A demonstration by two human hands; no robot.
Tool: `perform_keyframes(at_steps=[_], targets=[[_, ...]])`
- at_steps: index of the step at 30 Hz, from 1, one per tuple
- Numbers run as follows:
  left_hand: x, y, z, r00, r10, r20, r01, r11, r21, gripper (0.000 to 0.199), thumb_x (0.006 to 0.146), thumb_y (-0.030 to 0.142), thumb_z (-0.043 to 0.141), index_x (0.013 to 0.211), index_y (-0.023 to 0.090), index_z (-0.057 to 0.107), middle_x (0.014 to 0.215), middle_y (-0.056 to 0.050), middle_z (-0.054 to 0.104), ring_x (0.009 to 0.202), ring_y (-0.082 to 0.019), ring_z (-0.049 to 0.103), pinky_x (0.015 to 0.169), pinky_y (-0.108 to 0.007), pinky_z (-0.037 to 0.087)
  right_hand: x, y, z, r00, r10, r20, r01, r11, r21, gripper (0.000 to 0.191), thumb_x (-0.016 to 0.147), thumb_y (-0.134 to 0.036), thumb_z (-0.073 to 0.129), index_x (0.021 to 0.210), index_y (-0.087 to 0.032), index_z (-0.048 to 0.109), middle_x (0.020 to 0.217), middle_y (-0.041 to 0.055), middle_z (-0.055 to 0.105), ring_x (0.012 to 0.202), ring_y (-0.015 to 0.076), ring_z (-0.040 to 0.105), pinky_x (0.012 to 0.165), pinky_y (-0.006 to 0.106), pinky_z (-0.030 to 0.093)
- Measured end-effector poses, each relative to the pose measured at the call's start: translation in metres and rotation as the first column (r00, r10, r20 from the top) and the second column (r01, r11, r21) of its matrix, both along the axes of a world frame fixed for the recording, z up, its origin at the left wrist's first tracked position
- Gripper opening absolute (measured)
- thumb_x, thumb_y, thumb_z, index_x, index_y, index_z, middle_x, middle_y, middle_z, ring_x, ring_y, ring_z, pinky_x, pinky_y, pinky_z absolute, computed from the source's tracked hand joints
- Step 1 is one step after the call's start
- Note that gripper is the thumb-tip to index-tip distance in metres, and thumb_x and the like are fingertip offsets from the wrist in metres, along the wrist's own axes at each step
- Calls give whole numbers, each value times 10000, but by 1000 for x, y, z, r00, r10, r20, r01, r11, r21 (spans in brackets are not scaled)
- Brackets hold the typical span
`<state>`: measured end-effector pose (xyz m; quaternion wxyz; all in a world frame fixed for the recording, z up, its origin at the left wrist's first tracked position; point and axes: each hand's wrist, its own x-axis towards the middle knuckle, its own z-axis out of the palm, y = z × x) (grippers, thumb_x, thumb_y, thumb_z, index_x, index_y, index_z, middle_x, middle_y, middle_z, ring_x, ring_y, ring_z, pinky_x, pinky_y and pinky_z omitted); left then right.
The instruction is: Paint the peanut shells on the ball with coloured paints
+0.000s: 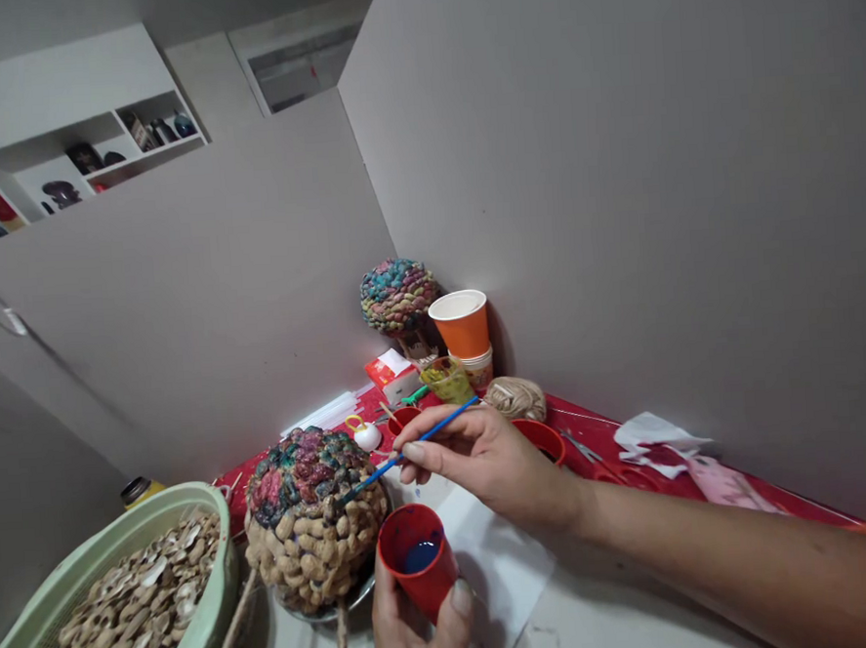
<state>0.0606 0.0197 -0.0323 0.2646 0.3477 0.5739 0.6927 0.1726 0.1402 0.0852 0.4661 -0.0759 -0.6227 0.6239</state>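
Note:
My right hand (477,453) pinches a thin blue paintbrush (439,426), its tip against the side of a ball covered in peanut shells (310,542). The upper part of the ball is painted in pink, green and dark blue, while the lower shells are bare tan. Below, my left hand (422,628) is wrapped round a red cup (420,559) with dark blue liquid inside. The cup is close to the ball's right side. Under the ball a metal dish shows in part, and thin sticks reach down beside it.
A green basket (224,562) of peanut shells stands at the left. Behind are a painted shell tree (400,297), an orange paper cup (461,327), a ball of twine (515,397) and scissors (587,448). Crumpled tissue (656,439) lies at the right, by a grey wall.

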Motion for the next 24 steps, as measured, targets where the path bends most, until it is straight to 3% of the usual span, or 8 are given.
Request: perform_keyframes(at_steps=[8,13,20,24], targets=[[0,0,-1,1000,26,-14,-26,1000,-2,731,576,619,844,1095,137,663,925,-134,766,859,-266,732,790,-302,580,0,7,-3,997,-78,-26,78,997,-3,237,791,-369,769,853,-148,711,716,15,723,653,132,709,637,277,590],[0,1,-3,999,26,-39,-27,1000,-7,718,590,632,831,1091,148,657,890,-122,760,868,-270,731,803,-307,579,0,-1,-3,1000,1,-25,0,998,63,213,833,-372,732,855,-161,723,731,20,729,684,129,716,669,275,606],[-1,1,-1,999,13,-43,-13,1000,-8,712,595,610,837,1112,148,673,920,-121,764,888,-267,728,817,-295,574,-2,4,-5,996,-75,-56,78,996,40,238,805,-387,760,855,-157,721,720,15,719,660,133,711,647,281,613],[-1,0,-1,999,-15,-44,15,1000,-2,719,616,597,833,1146,141,665,911,-122,765,830,-251,724,773,-289,575,-2,0,-6,999,-16,-36,19,998,66,210,837,-370,729,873,-164,719,729,17,723,685,138,720,666,283,614]])
